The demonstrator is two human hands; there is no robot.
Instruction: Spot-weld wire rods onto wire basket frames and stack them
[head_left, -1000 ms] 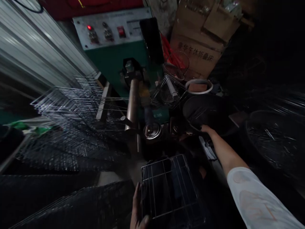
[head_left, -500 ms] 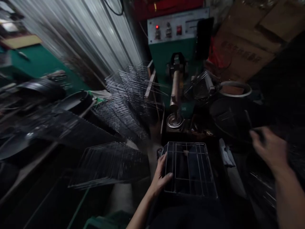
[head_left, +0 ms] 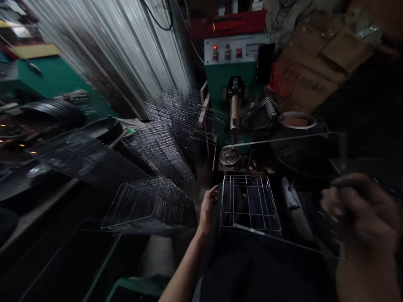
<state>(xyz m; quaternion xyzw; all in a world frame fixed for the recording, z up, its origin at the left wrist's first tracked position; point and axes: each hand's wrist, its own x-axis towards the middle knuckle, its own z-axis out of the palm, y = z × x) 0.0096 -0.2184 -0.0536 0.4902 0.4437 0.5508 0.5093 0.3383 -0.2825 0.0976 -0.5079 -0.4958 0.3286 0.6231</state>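
Note:
A rectangular wire rack (head_left: 247, 204) lies in front of me over my dark-clothed legs. My left hand (head_left: 207, 209) is just left of its edge, fingers loosely apart and slightly bent, holding nothing that I can see. My right hand (head_left: 362, 205), blurred by motion, is closed round a long U-shaped bent wire (head_left: 283, 139). One leg of this wire reaches left past the small round metal dishes (head_left: 229, 157); the other crosses the near edge of the rack. The exact grip is smeared.
Ahead stands a green machine (head_left: 214, 75) with a copper-coloured rod (head_left: 234, 111) pointing down. Stacked wire racks (head_left: 151, 205) stand on the left, more racks (head_left: 160, 142) behind them. Dark pans (head_left: 103, 130) lie far left. A cardboard box (head_left: 302, 84) leans at the back right.
The right hand has brought the U-shaped wire into view over the rack. My left hand has loosened from the rack's left side and shifted slightly up. The camera view has tilted up.

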